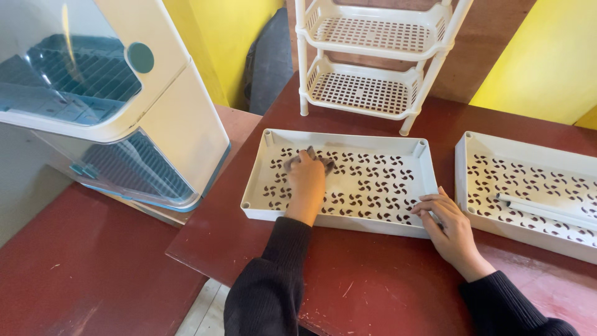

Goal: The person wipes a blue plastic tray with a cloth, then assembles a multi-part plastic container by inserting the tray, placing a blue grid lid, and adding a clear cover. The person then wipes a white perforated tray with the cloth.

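Left hand (306,183) closed over a grey cloth (309,159), pressed onto the floor of a white perforated tray (379,155) lying flat on the dark red table (373,274). Right hand (446,219) gripping that tray's near right corner. Second white tray (528,155) just to the right, white two-tier rack (373,62) behind.

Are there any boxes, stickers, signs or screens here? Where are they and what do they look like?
No packages, labels, signs or screens show.
Nearest to a sticker: a round teal disc on the white cabinet at left.
Left hand presses a grey cloth in the white perforated tray.
Right hand holds that tray's near right corner.
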